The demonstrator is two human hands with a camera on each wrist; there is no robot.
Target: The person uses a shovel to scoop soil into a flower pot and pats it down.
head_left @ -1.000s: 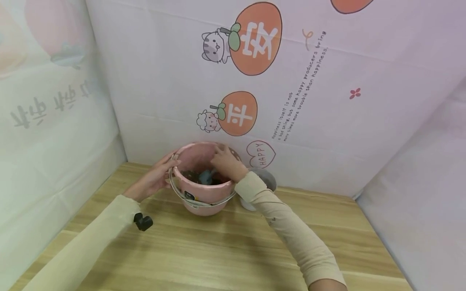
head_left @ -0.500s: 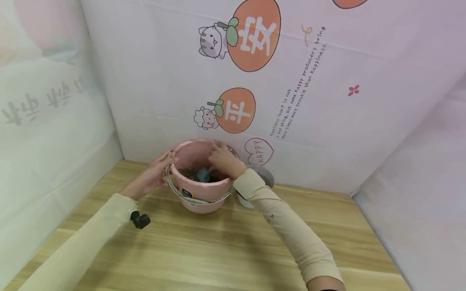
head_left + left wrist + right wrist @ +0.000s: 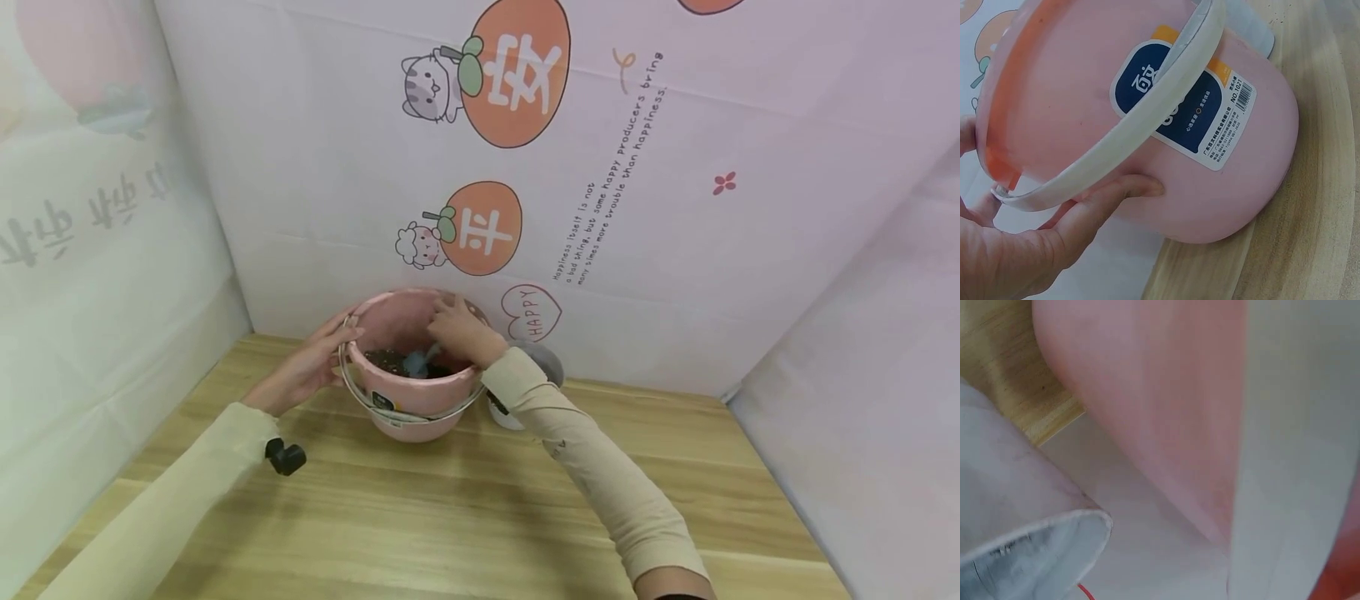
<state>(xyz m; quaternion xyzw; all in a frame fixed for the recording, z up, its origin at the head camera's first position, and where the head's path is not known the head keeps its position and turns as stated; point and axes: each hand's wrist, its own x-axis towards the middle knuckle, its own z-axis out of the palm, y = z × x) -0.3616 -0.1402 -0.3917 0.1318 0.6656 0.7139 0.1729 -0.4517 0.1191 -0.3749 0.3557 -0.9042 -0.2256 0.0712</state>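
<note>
A pink bucket [image 3: 431, 400] stands on the wooden table against the back sheet, dark soil [image 3: 384, 360] showing inside. My left hand [image 3: 309, 371] grips the bucket's left side at the rim. In the left wrist view, that hand's thumb [image 3: 1141, 185] lies along the pink wall below the pale bail handle [image 3: 1116, 140]. Over the bucket's right rim reaches my right hand [image 3: 467, 332], holding a small blue-grey shovel [image 3: 415, 364] whose blade is down at the soil. Its grip is partly hidden by the hand. The right wrist view shows mainly the bucket's outer wall [image 3: 1135, 394].
Right beside the bucket, partly behind the right forearm, is a whitish-grey pot [image 3: 542, 360]; its open mouth [image 3: 1047, 556] shows in the right wrist view. Printed white sheets [image 3: 322, 167] wall in the table [image 3: 450, 517] at back and sides. A black clip [image 3: 287, 457] sits at the left cuff.
The head view has shifted slightly. The right hand and the shovel have moved only a little inside the bucket; the left hand keeps its hold on the rim.
</note>
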